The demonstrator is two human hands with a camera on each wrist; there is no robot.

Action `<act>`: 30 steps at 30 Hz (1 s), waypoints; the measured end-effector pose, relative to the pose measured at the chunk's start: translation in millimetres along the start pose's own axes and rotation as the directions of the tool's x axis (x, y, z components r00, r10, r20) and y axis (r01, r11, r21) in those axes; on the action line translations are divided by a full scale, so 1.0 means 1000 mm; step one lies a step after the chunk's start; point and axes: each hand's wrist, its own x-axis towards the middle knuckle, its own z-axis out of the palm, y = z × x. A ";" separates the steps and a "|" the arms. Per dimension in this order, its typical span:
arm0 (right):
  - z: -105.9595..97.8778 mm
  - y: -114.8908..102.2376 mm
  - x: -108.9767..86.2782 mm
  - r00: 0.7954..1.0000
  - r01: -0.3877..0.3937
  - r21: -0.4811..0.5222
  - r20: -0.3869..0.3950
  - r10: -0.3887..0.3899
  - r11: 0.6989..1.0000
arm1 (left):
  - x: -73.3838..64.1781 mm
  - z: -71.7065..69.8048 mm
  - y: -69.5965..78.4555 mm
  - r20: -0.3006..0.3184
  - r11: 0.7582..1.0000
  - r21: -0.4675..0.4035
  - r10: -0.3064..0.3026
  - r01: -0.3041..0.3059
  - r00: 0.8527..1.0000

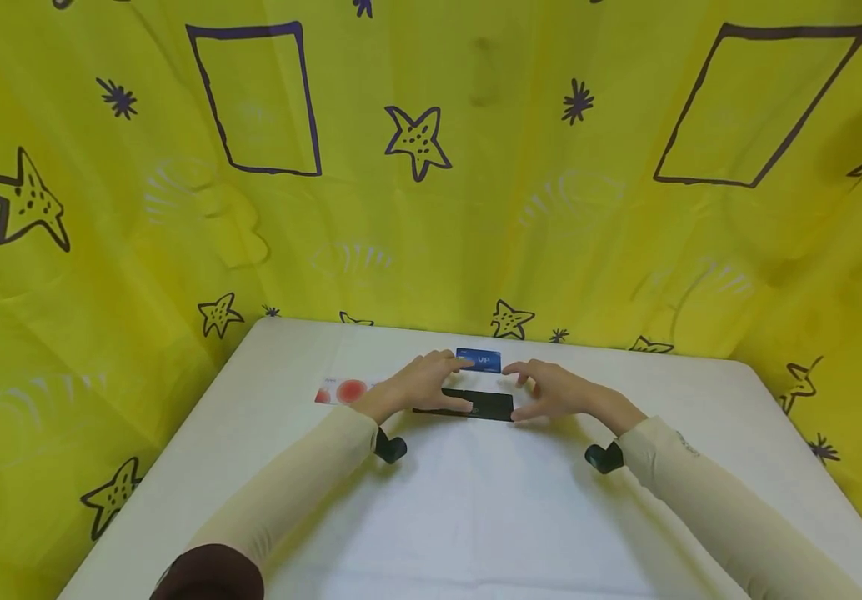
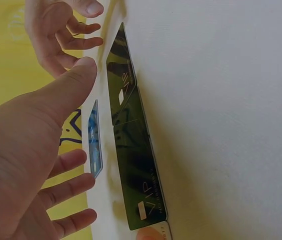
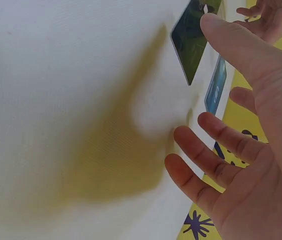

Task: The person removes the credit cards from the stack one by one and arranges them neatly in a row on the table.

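Note:
Two dark VIP cards lie end to end on the white table: the right one (image 1: 493,405), partly covered by a thumb, and the other (image 2: 138,175), mostly hidden behind my left hand in the head view. Beyond them lies a blue VIP card (image 1: 482,360). My left hand (image 1: 428,383) hovers over the dark cards with thumb and fingers spread, holding nothing. Past their right end is my right hand (image 1: 553,388), its fingers apart and loosely bent around no object. Its thumb tip appears near the dark card's corner; whether it touches cannot be told.
A white card with red circles (image 1: 350,390) lies left of the dark cards, partly behind my left hand. The white table (image 1: 476,517) ends just beyond the blue card, where a yellow patterned curtain (image 1: 431,225) hangs. Dark straps (image 1: 391,447) show at both wrists.

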 end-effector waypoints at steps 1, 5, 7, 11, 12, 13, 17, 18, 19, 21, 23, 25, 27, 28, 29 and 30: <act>-0.001 0.000 0.000 1.000 0.011 -0.005 -0.006 -0.011 1.000 | 0.000 -0.001 0.000 -0.002 1.000 0.001 -0.003 0.003 1.000; -0.004 -0.001 0.000 1.000 0.009 -0.007 -0.019 -0.009 1.000 | 0.000 -0.003 0.000 -0.017 1.000 0.002 -0.010 0.010 1.000; -0.005 -0.001 0.000 1.000 -0.002 0.002 -0.020 0.002 1.000 | 0.000 -0.004 0.000 -0.025 1.000 -0.005 -0.013 0.012 1.000; -0.006 -0.002 0.002 0.999 -0.030 0.021 -0.017 0.031 0.999 | -0.001 -0.006 0.000 -0.037 1.000 -0.009 -0.009 0.008 0.999; -0.006 -0.002 0.002 0.999 -0.035 0.022 -0.017 0.036 0.999 | -0.001 -0.006 0.000 -0.037 1.000 -0.007 -0.008 0.008 0.999; -0.006 -0.001 0.002 0.999 -0.040 0.022 -0.018 0.041 0.999 | -0.001 -0.006 0.000 -0.037 1.000 -0.007 -0.007 0.006 0.999; -0.006 -0.002 0.003 0.999 -0.037 0.022 -0.036 0.038 0.999 | -0.001 -0.007 -0.001 -0.036 1.000 -0.009 -0.004 0.004 0.999; -0.007 -0.002 0.003 0.999 -0.030 0.022 -0.044 0.031 0.999 | 0.000 -0.008 -0.001 -0.036 1.000 -0.011 -0.005 0.005 0.999; -0.007 -0.003 0.003 0.998 -0.027 0.027 -0.051 0.028 0.999 | 0.000 -0.008 -0.002 -0.037 1.000 -0.013 -0.006 0.006 0.999; -0.008 -0.004 0.003 0.998 -0.024 0.033 -0.064 0.026 0.999 | 0.000 -0.009 -0.003 -0.039 1.000 -0.017 -0.008 0.008 0.999; -0.008 -0.004 0.004 0.997 -0.031 0.035 -0.073 0.033 0.999 | 0.000 -0.009 -0.003 -0.043 1.000 -0.025 -0.009 0.008 0.999; -0.009 -0.004 0.005 0.996 -0.044 0.040 -0.081 0.047 0.998 | 0.000 -0.010 -0.004 -0.050 1.000 -0.029 -0.008 0.007 0.999; -0.009 -0.005 0.006 0.995 -0.046 0.037 -0.089 0.049 0.998 | -0.001 -0.010 -0.004 -0.054 0.999 -0.036 -0.011 0.009 0.998; -0.009 -0.005 0.007 0.994 -0.045 0.036 -0.093 0.048 0.998 | -0.001 -0.011 -0.005 -0.055 0.999 -0.039 -0.013 0.011 0.998; -0.009 -0.005 0.008 0.994 -0.043 0.036 -0.098 0.047 0.998 | -0.001 -0.011 -0.005 -0.057 0.999 -0.040 -0.016 0.014 0.998; -0.009 -0.005 0.008 0.994 -0.045 0.036 -0.103 0.048 0.998 | -0.001 -0.011 -0.005 -0.059 0.999 -0.040 -0.018 0.015 0.998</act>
